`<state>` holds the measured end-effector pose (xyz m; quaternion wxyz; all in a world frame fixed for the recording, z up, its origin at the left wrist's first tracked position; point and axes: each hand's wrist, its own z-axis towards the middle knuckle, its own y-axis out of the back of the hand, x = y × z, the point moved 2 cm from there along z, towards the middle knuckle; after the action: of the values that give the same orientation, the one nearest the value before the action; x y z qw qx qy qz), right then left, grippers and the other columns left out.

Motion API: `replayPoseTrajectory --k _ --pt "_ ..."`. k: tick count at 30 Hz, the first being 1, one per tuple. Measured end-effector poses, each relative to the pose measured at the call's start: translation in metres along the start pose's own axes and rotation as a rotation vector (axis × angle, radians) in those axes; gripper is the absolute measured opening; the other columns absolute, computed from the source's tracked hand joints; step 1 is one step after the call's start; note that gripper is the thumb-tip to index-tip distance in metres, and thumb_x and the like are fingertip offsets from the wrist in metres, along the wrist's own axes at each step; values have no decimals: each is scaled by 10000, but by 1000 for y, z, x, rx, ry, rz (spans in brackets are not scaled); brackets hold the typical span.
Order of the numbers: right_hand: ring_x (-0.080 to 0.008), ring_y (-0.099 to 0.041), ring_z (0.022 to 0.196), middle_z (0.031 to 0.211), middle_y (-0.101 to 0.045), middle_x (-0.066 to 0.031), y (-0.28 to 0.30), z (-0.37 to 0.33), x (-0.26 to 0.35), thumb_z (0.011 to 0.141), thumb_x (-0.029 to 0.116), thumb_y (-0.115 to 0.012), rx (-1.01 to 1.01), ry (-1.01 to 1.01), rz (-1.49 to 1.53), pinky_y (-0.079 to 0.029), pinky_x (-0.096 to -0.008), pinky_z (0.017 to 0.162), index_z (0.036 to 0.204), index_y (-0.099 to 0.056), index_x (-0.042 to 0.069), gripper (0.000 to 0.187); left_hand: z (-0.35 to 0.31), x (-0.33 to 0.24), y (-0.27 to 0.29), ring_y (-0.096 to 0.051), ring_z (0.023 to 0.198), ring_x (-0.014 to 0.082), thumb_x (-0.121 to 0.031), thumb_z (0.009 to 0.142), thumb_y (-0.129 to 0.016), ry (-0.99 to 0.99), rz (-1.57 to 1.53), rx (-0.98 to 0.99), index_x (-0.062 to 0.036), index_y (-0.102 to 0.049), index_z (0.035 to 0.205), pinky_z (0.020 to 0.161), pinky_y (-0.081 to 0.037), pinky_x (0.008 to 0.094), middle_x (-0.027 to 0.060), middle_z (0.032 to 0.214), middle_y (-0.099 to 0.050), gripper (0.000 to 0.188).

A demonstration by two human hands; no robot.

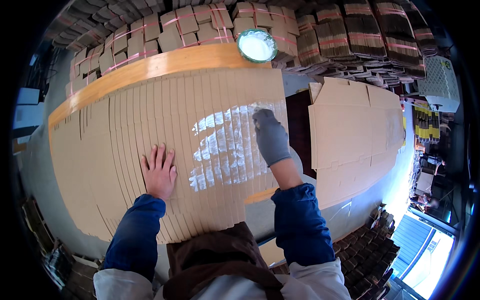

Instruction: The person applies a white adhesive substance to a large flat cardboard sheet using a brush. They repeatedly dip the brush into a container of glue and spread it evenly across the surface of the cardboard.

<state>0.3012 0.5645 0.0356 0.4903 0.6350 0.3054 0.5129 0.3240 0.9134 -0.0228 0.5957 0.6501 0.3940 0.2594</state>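
My bare left hand (159, 172) lies flat, fingers spread, on a row of overlapping brown cardboard sheets (75, 160) fanned out across the table. White paste (220, 142) is smeared in streaks over their strip-like edges, right of that hand. My right hand (270, 137), in a grey glove, is closed at the right end of the paste, near the last sheets. Its fingers press down there; whatever they hold is hidden. A green-rimmed bowl of white paste (257, 45) stands at the far edge of the table, beyond the sheets.
The wooden table (170, 61) shows along its far edge. To the right is a stack of flat cardboard (355, 130). Bundles of cardboard tied with pink straps (185, 27) line the far side. More stacked cardboard (365, 255) stands at the lower right, near a bright doorway.
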Motion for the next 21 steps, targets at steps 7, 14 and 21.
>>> replayPoseTrajectory --k 7,14,21 --pt "-369 -680 851 1149 -628 -90 -6 4 -17 876 87 -627 13 -63 -17 -562 -469 719 1040 -613 118 167 -2 0 -1 -263 1460 317 -257 894 -591 0 9 -29 -170 -474 1415 1145 -177 632 92 1563 -336 541" --pt "-340 -687 778 993 -632 -136 -6 5 -22 911 113 -576 -19 -43 -99 -571 -443 647 995 -606 104 90 0 0 -3 -255 1464 315 -254 895 -587 3 15 -14 -171 -471 1418 1153 -165 628 90 1566 -330 541" --pt "-391 -674 840 1089 -631 -102 -7 7 -37 892 115 -611 19 -153 -78 -550 -501 716 1033 -610 155 147 -1 0 -1 -258 1461 322 -252 894 -588 5 11 -1 -172 -473 1418 1154 -163 629 90 1568 -328 542"
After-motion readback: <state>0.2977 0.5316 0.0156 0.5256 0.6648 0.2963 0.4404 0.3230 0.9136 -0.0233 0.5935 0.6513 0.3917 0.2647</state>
